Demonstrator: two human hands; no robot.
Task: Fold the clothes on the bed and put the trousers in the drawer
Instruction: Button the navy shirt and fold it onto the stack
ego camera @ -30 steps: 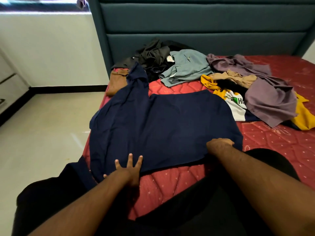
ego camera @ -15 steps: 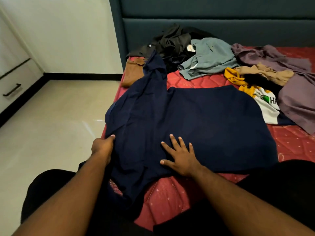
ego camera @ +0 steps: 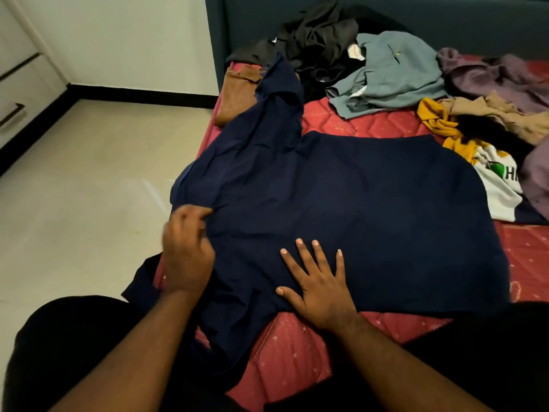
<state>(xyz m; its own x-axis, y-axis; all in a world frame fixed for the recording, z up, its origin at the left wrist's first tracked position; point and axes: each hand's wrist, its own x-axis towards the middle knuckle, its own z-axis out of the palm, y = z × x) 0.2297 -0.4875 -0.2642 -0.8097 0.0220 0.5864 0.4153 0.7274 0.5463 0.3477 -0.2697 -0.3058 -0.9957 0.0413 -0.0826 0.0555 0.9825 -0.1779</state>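
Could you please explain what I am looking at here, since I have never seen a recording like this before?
There is no machine: a person wears a camera on the head, looking forward and down, so the two arms at the bottom are their own. They are at a bed with a red quilted cover. A navy garment lies spread across it. The right hand presses flat on it with fingers spread. The left hand, blurred, has curled fingers at the garment's left edge and seems to pinch the cloth. Behind lie unfolded clothes: a grey-blue shirt, black garments, a purple one and a brown one. White drawers stand far left.
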